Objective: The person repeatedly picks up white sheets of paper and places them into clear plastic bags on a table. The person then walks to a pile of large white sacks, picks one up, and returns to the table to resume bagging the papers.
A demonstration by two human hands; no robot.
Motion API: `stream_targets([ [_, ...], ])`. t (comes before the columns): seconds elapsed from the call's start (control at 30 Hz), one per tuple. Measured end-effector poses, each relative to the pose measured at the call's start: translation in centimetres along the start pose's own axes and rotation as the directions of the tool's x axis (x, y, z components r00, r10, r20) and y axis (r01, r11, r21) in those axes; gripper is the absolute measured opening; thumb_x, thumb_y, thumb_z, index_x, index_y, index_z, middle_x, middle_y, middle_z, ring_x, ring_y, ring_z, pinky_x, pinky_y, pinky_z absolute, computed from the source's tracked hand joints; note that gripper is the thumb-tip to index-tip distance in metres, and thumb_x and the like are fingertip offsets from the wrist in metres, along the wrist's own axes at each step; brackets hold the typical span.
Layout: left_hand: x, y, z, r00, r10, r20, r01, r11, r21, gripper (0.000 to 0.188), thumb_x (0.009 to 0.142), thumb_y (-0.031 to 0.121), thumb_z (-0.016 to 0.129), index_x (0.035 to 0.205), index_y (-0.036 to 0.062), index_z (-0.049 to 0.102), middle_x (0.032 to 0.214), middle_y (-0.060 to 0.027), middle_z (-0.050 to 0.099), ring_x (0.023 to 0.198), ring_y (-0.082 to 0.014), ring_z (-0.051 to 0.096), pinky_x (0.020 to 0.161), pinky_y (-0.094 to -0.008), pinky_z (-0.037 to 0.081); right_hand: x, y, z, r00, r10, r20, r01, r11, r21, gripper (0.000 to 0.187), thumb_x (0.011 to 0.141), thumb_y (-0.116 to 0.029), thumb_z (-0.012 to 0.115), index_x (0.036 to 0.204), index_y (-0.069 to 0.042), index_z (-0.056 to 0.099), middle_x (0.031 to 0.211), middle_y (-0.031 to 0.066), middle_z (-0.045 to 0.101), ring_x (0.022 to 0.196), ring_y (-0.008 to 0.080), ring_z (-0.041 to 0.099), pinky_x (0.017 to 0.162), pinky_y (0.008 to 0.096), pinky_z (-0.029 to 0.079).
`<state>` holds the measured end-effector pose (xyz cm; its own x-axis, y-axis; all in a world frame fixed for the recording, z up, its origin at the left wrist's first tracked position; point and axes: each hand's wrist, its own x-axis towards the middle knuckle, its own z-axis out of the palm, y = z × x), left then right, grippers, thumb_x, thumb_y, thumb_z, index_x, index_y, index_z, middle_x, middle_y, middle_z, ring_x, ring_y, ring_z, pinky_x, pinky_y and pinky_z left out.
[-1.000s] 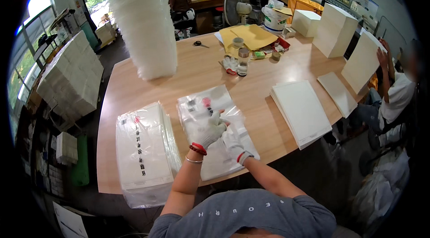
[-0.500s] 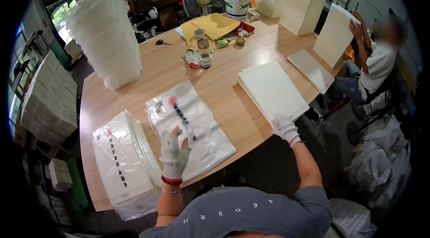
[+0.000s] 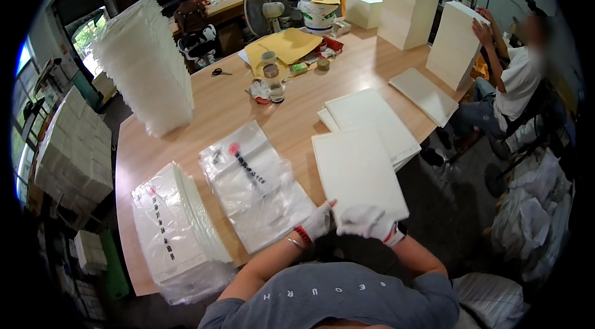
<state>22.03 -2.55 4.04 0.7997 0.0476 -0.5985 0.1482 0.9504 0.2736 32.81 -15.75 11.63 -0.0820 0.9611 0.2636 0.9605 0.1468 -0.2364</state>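
Note:
A thin sheaf of white paper (image 3: 358, 171) is in both my hands at the table's near edge. My left hand (image 3: 316, 222), in a white glove with bare fingertips, is closed on its near left corner, the thumb showing and the other fingers hidden. My right hand (image 3: 369, 223), also gloved, is closed over the near edge. Beyond the sheaf lies a slightly fanned pile of white paper (image 3: 375, 119), partly covered by it. To the left, a clear plastic bag (image 3: 263, 199) with dark print and a red mark lies flat. Farther left sits a stack of filled plastic bags (image 3: 170, 223).
A tall pile of white sheets (image 3: 145, 72) stands far left on the wooden table (image 3: 217, 103). Beyond the middle are a jar (image 3: 276, 90), scissors (image 3: 220, 72) and yellow paper (image 3: 291, 44). At right, a person (image 3: 520, 62) touches an upright paper block (image 3: 455, 47).
My right hand has drawn a sheaf off the paper pile toward me. My left hand has moved right, from above the plastic bag onto the sheaf's corner.

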Motion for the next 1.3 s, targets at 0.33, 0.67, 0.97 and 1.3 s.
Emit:
stream_targets([
  [0.33,-1.4,-4.2,-4.9,0.663,0.574,0.480,-0.124,-0.548,0.827,0.070,0.072,0.037,0.059,0.119,-0.0107,0.038,0.132,-0.0289,0.031,0.119,-0.0370,0.034,0.092,-0.0443,0.035,-3.3,0.2,10.8,0.575,0.815,-0.069,-0.125,0.170,0.977,0.045,0.088,-0.038,0.050,0.112,0.000,0.051,0.098,0.0110,0.060,0.090,0.0205,0.059,0.078,0.0308,0.047],
  [0.67,-13.4,6.5,0.9,0.211,0.703,0.679,0.445,-0.688,0.574,0.059,0.070,0.021,0.062,0.121,-0.0013,0.043,0.103,-0.0170,0.053,0.096,-0.0296,0.052,0.080,-0.0425,0.044,-1.5,-2.2,12.8,0.498,0.867,0.001,-0.288,0.164,0.944,0.038,0.079,-0.019,0.066,0.107,0.003,0.054,0.097,0.0095,0.062,0.083,0.0175,0.060,0.072,0.0288,0.049],
  [0.97,-10.7,18.5,-4.0,0.695,0.700,0.166,-0.597,0.434,0.675,0.026,0.086,0.008,0.050,0.111,-0.0004,0.052,0.092,-0.0031,0.061,0.070,-0.0079,0.052,0.062,-0.0208,0.044,0.5,-5.3,3.0,0.898,0.347,-0.271,-0.261,0.915,0.306,0.023,0.075,-0.024,0.062,0.089,-0.006,0.064,0.099,0.0191,0.060,0.085,0.0316,0.060,0.072,0.0368,0.049],
  [1.3,-3.2,7.9,-5.1,0.465,0.692,0.552,-0.500,-0.310,0.809,0.024,0.076,0.008,0.052,0.100,0.0050,0.054,0.080,-0.0131,0.059,0.075,-0.0261,0.059,0.066,-0.0375,0.047,10.4,1.5,11.1,0.895,0.440,0.081,-0.443,0.895,0.039,0.060,0.077,-0.040,0.060,0.123,-0.008,0.040,0.117,0.0129,0.050,0.097,0.0315,0.056,0.078,0.0412,0.046],
])
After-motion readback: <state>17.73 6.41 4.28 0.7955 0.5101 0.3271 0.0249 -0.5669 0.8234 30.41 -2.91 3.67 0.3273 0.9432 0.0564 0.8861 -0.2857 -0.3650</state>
